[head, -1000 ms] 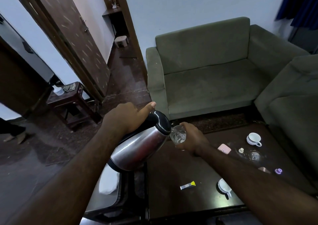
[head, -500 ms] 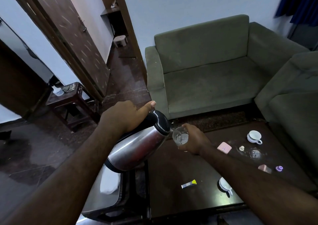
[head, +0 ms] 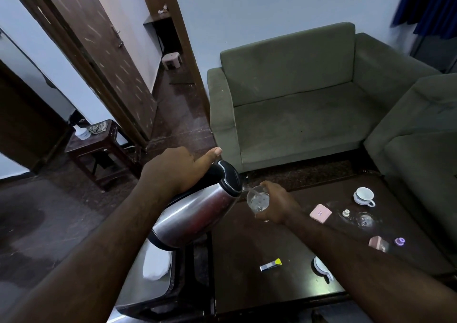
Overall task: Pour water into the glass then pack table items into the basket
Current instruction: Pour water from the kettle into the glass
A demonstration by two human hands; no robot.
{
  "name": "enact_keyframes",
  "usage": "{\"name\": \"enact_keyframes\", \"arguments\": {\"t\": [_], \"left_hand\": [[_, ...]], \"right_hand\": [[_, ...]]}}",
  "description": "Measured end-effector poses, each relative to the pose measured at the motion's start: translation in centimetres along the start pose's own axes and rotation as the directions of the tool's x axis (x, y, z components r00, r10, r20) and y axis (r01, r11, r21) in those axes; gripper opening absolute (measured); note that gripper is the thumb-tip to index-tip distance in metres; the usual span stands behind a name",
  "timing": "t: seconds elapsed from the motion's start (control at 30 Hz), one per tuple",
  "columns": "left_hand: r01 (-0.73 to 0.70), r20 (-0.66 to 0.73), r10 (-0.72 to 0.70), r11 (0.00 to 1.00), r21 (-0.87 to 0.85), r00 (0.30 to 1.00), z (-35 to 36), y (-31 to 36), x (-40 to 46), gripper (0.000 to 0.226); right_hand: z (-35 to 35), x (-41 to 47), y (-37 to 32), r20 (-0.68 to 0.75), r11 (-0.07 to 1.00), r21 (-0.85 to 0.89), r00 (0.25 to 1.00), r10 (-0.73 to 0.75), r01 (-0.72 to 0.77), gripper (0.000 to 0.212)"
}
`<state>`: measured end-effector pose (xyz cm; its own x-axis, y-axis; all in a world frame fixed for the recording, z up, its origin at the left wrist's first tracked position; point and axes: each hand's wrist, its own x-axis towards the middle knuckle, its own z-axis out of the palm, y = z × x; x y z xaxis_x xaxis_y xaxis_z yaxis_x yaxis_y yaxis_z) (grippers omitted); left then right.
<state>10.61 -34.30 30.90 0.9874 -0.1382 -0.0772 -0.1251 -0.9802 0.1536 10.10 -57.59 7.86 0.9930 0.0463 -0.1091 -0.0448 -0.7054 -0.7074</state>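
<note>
Both hands were busy: the left hand (head: 173,172) clenched the kettle (head: 197,214) handle, the right hand (head: 277,204) grasped the glass (head: 258,199) above the surface (head: 247,248). Tipping further could have overfilled the glass, or a wet grip might have slipped.

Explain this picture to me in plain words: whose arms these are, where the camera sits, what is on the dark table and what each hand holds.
No machine here: a person wears a camera on the head, looking down at their own arms. The left hand grips a steel kettle, tilted toward a glass that the right hand holds. On the dark table lie two white cups, a pink case, a yellow-tipped tube and small caps. Green sofas stand behind.
</note>
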Motion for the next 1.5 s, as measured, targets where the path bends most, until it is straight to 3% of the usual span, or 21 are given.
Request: {"name": "enact_keyframes", "arguments": {"t": [0.3,0.57,0.67,0.97,1.17,1.3,1.4,1.5], "left_hand": [[0.002,0.025,-0.001,0.999,-0.04,1.0,0.7,-0.5,-0.3,0.108],[0.048,-0.007,-0.051,0.973,-0.227,0.999,3.5,-2.5,-1.0,0.111],[0.073,-0.028,-0.086,0.948,-0.31,0.996,4.7,-3.3,-1.3,0.105],[0.168,-0.043,-0.229,0.818,-0.55,0.973,8.5,-5.6,-2.2,0.089],[0.216,-0.089,-0.448,0.584,-0.782,0.889,14.5,-7.2,-1.5,0.084],[0.321,-0.012,-0.649,0.392,-0.862,0.761,21.2,-7.4,0.3,0.082],[0.312,0.086,-0.725,0.183,-0.932,0.683,26.6,-7.2,1.9,0.08],[0.257,0.098,-0.791,0.077,-0.963,0.604,32.1,-7.0,4.2,0.074]], "right_hand": [[-0.1,-0.4,-0.3,0.002,1.0,0.005,1.0,-0.016,0.016,0.09],[-0.2,-0.9,-1.8,-0.021,0.996,0.067,0.998,-0.051,0.052,0.088],[-0.6,-1.0,-2.5,-0.019,0.998,0.054,0.999,-0.045,0.046,0.095],[-0.9,-0.4,-2.5,-0.026,0.999,0.008,0.999,-0.037,0.038,0.092],[0.8,1.8,0.0,0.025,0.999,0.035,0.999,0.04,-0.041,0.087],[3.9,4.5,3.5,0.059,0.997,0.018,0.996,0.067,-0.069,0.086],[7.1,6.3,6.5,0.046,0.994,-0.026,0.993,0.108,-0.107,0.088],[11.1,8.2,9.9,0.037,0.99,-0.02,0.989,0.141,-0.14,0.089]]}}
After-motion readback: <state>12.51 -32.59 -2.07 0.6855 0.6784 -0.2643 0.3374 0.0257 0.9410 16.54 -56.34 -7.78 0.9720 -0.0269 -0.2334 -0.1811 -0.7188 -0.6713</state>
